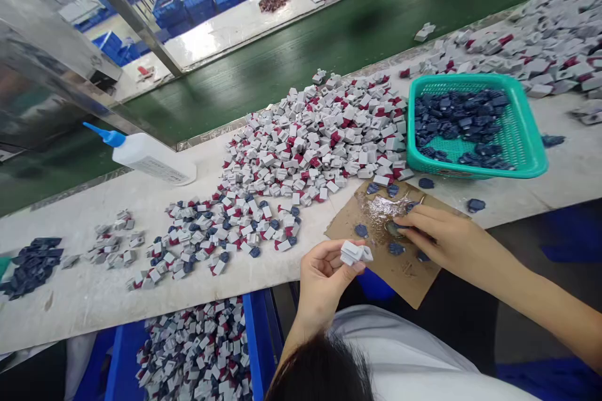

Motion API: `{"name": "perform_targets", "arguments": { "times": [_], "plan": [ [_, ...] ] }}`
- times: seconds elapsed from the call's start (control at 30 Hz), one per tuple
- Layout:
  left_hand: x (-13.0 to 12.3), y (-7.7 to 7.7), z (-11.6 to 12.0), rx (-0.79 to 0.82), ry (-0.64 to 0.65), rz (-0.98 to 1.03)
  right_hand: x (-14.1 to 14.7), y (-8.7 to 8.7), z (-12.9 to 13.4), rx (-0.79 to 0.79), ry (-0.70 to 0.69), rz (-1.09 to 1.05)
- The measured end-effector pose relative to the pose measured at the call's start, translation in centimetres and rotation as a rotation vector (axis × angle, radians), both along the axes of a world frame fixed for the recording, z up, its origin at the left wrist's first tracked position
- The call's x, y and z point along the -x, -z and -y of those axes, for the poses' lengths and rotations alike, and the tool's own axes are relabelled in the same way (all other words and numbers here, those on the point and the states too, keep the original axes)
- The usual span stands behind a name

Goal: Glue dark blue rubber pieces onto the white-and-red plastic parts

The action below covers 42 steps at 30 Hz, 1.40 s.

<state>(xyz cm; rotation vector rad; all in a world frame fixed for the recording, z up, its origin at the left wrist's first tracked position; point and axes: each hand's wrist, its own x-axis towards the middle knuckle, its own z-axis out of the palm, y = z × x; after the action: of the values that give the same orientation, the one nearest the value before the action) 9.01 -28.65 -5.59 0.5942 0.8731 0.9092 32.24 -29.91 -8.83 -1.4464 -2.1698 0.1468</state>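
My left hand (324,276) pinches a light grey plastic piece (355,253) between thumb and fingers, just off the near edge of the cardboard. My right hand (421,229) reaches over the brown cardboard sheet (414,285), fingertips closed on a small dark plastic piece (394,229) at a shiny wet patch (383,208). The fingers partly cover that piece. Several other dark blue pieces (396,249) lie around the patch on the cardboard.
A green basket (533,138) of dark blue pieces stands right of a big grey-and-maroon heap (310,138). Assembled pieces (197,232) spread leftward. A white bottle with blue nozzle (155,160) stands at left. Below is a filled blue bin (258,351); behind, a green belt (282,62).
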Motion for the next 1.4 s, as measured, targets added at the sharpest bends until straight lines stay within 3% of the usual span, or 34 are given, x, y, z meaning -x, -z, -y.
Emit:
{"name": "perform_targets", "arguments": {
  "times": [0.1,0.23,0.33,0.47,0.77,0.9,1.13,1.23,1.3,1.4],
  "plan": [
    [0.0,-0.3,0.0,-0.03,0.023,-0.036,0.9,-1.8,0.4,0.082,-0.002,-0.143],
    [0.0,-0.6,0.3,-0.052,0.072,0.006,3.5,-5.5,1.3,0.235,0.077,-0.629],
    [-0.1,-0.7,0.6,-0.038,0.093,0.076,4.9,-7.0,1.8,0.304,0.048,-0.817],
    [-0.4,-0.6,0.9,0.015,0.108,0.121,5.1,-6.9,2.0,0.344,0.042,-0.857],
    [-0.2,-1.3,0.8,0.042,0.093,0.028,4.7,-7.4,2.0,0.312,-0.038,-0.635],
    [0.0,-1.5,1.1,-0.077,0.128,-0.032,4.4,-7.5,1.9,0.399,-0.117,-0.553],
    [0.5,-0.9,1.5,-0.208,0.223,-0.195,4.6,-6.1,1.7,0.663,-0.146,-0.679],
    [0.8,-0.9,1.4,-0.442,0.313,-0.369,4.9,-5.5,1.6,0.855,-0.176,-0.788],
    [0.9,-0.8,1.4,-0.596,0.297,-0.443,5.1,-5.4,1.5,0.935,-0.2,-0.853],
    [0.9,-0.4,1.5,-0.651,0.208,-0.483,5.3,-5.7,1.3,1.0,-0.239,-0.838]
  ]
}}
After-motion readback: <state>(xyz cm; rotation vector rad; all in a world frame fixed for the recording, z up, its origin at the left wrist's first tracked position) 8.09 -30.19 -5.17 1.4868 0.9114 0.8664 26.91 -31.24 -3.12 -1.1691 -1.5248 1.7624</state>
